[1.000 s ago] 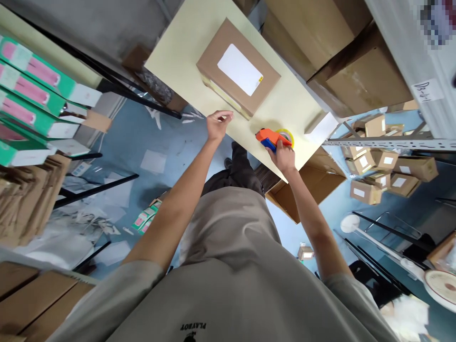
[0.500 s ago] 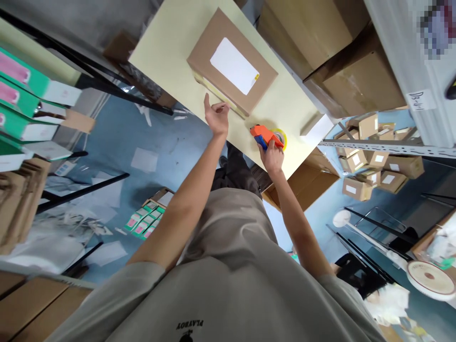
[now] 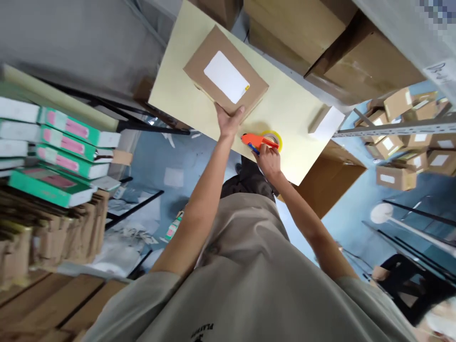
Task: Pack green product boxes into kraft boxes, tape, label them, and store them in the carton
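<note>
A closed cardboard box (image 3: 254, 90) with a white label (image 3: 226, 76) on its top lies on the cream tabletop (image 3: 171, 90). My left hand (image 3: 229, 121) reaches the box's near side, thumb and fingers spread against its lower edge; the fingertips are partly hard to make out. To the right of it, my right hand (image 3: 269, 161) is wrapped round the handle of an orange and blue tape dispenser (image 3: 253, 140). The dispenser carries a roll of yellow-edged tape (image 3: 280, 142) and points left, toward the box's near corner.
A small white box (image 3: 329, 121) stands at the tabletop's right end. Large cartons (image 3: 285, 33) line the far side. An opened carton (image 3: 335, 178) sits below the right edge. Green and white boxes (image 3: 67, 128) are stacked on the left, above folded cardboard (image 3: 64, 228).
My left hand has come up against the box's near side. My right hand has swung the tape dispenser slightly left and turned it flatter. The camera view has rotated.
</note>
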`<action>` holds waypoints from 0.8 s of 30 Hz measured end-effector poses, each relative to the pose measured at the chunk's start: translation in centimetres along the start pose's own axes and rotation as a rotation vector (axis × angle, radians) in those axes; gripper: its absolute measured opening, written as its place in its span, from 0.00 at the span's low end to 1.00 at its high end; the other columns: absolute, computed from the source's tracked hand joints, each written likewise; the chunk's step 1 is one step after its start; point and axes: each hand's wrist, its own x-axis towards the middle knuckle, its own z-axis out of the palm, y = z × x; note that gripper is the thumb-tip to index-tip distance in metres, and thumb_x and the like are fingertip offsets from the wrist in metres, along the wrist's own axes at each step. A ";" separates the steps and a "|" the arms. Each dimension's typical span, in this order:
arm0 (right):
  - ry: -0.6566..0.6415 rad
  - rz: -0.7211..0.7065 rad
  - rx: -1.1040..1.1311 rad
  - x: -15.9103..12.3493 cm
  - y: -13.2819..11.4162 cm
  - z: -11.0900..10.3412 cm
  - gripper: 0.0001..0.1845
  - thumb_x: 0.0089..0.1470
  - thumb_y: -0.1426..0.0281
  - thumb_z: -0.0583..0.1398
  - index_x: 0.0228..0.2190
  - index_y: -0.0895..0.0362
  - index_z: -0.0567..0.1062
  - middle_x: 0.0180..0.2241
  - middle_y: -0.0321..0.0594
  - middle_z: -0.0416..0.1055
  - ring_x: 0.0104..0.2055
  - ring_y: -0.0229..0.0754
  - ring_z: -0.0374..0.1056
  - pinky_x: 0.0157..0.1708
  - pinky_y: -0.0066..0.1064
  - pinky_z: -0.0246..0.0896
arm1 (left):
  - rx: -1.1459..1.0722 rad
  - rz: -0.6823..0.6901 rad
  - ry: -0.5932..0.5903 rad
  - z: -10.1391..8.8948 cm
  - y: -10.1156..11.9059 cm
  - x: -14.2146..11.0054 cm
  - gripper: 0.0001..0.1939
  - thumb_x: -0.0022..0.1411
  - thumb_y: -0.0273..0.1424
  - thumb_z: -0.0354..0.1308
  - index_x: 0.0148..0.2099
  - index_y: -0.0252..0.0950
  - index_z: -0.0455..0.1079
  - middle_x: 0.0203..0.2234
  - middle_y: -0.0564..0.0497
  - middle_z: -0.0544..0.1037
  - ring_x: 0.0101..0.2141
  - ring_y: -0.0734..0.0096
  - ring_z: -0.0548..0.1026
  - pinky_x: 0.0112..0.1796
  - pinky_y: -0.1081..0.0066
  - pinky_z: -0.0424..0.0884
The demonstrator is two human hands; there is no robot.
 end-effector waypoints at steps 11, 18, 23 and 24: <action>-0.129 -0.046 0.156 -1.4 -3.8 -0.1 0.28 0.79 0.61 0.52 0.65 0.72 0.65 0.54 0.72 0.81 0.57 0.63 0.79 0.63 0.47 0.64 | 0.148 -0.067 -0.209 -7.9 2.3 0.8 0.55 0.56 0.60 0.77 0.78 0.46 0.62 0.68 0.38 0.77 0.69 0.48 0.75 0.70 0.51 0.71; -0.076 0.277 0.161 -6.8 6.8 0.1 0.28 0.78 0.56 0.53 0.60 0.68 0.70 0.49 0.71 0.82 0.54 0.67 0.80 0.60 0.52 0.67 | 0.198 -0.064 -0.268 -8.2 1.9 0.9 0.61 0.56 0.66 0.72 0.81 0.47 0.56 0.72 0.38 0.72 0.71 0.49 0.72 0.71 0.54 0.71; 0.092 0.256 0.064 0.4 9.3 -2.9 0.36 0.83 0.56 0.38 0.57 0.75 0.70 0.49 0.71 0.81 0.51 0.58 0.81 0.60 0.50 0.65 | 0.111 -0.119 -0.239 -8.3 2.5 1.0 0.59 0.51 0.58 0.79 0.78 0.46 0.61 0.70 0.38 0.75 0.70 0.48 0.74 0.71 0.52 0.70; 0.119 0.246 0.039 2.3 9.3 -3.4 0.42 0.82 0.58 0.30 0.57 0.79 0.69 0.49 0.71 0.81 0.52 0.55 0.81 0.61 0.48 0.64 | 0.106 -0.131 -0.245 -8.4 2.6 1.0 0.58 0.50 0.56 0.80 0.77 0.47 0.62 0.69 0.39 0.75 0.70 0.48 0.74 0.71 0.51 0.70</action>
